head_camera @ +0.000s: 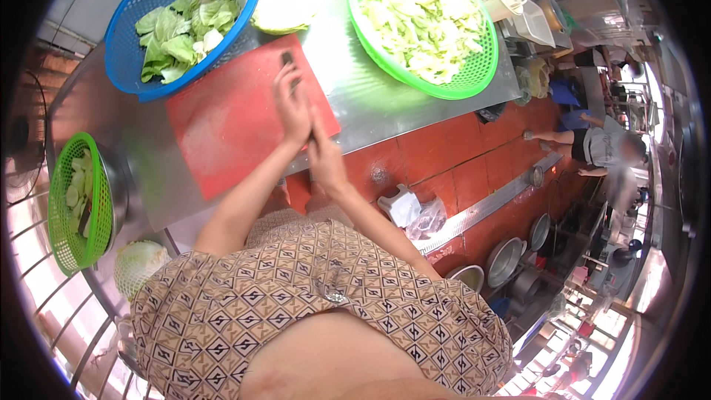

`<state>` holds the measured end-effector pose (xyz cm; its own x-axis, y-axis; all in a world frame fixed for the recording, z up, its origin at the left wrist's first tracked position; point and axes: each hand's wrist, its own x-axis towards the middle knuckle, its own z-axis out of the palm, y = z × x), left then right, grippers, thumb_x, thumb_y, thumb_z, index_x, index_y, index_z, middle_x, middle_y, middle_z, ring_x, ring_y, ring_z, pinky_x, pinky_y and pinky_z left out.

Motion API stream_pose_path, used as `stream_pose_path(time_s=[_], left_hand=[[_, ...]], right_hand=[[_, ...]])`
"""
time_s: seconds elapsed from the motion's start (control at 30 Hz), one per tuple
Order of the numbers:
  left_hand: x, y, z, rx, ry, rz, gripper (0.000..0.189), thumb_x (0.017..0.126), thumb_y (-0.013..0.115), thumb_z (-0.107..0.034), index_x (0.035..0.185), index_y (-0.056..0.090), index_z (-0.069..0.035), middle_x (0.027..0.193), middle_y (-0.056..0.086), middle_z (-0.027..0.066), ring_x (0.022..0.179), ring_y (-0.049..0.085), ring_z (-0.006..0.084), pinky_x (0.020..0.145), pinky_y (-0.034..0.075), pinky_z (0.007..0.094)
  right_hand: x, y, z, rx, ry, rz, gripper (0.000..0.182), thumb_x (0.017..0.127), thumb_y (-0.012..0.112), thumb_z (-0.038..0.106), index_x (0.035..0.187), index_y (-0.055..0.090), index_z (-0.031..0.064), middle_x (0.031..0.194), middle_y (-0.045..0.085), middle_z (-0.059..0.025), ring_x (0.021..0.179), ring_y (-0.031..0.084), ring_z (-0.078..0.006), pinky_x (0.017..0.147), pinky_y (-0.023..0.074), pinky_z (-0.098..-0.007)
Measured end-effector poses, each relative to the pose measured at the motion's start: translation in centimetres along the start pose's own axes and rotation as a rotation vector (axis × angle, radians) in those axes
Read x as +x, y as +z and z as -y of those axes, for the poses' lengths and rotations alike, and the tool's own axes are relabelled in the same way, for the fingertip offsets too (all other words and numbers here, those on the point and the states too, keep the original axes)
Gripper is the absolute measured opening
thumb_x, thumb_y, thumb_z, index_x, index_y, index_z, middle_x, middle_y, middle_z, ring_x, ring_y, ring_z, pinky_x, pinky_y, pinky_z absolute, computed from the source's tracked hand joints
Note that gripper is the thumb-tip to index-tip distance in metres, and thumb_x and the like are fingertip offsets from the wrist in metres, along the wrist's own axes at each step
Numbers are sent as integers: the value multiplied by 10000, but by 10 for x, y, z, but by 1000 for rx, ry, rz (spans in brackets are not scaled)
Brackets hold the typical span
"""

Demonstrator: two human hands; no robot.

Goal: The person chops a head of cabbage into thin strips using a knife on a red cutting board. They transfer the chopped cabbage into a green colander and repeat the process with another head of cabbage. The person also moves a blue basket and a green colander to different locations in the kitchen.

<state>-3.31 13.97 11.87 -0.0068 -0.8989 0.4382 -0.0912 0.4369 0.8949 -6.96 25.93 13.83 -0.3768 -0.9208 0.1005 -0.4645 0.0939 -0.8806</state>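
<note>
My left hand point(291, 103) is over the red cutting board point(228, 128), its fingers blurred and pointing away from me. Against its palm side rests my right hand point(329, 158), near the board's right edge. A short dark object point(286, 58), perhaps a knife handle, shows at my left fingertips; whether I hold it is unclear. Cabbage leaves point(172, 39) fill part of a blue plastic basket point(125, 75) beyond the board. Beside that is a pale, overexposed cabbage point(280, 19). Shredded cabbage point(425, 28) lies in a bright green basket point(383, 66) to the right.
The steel table point(366, 122) ends just right of the board. At far left, another green basket point(100, 222) holds cut pieces and a dark-handled tool. A netted cabbage point(141, 264) sits nearer me. A white stool point(400, 205) stands on red floor tiles; a person point(605, 141) is farther right.
</note>
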Motion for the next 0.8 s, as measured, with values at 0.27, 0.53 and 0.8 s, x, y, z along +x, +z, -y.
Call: stream_pose_path(time_s=[0.27,0.53,0.8], left_hand=[[124,154,-16,706,354,319,801,780,764,-328,1439,379,-86,1411,453,148,1410,245,378,1139,251,536],[95,153,28,-130,-653,392,731,796,714,-269,1416,368,-100,1311,522,169,1184,537,323,930,478,542],[102,157,25,-280,-748,429,601,784,557,-73,1364,398,-67,1188,597,152,951,673,275,731,606,474]], right_hand=[[92,-177,23,-180,211,-545,512,956,510,82,1446,391,-4,1083,660,-289,964,669,-395,801,505,-442],[137,-326,-56,-773,413,-433,434,932,550,135,1364,512,152,1076,676,-245,1001,655,-422,848,513,-507],[263,-393,-129,-1033,471,-135,520,897,584,181,1404,490,253,1189,644,-217,1070,629,-416,913,500,-496]])
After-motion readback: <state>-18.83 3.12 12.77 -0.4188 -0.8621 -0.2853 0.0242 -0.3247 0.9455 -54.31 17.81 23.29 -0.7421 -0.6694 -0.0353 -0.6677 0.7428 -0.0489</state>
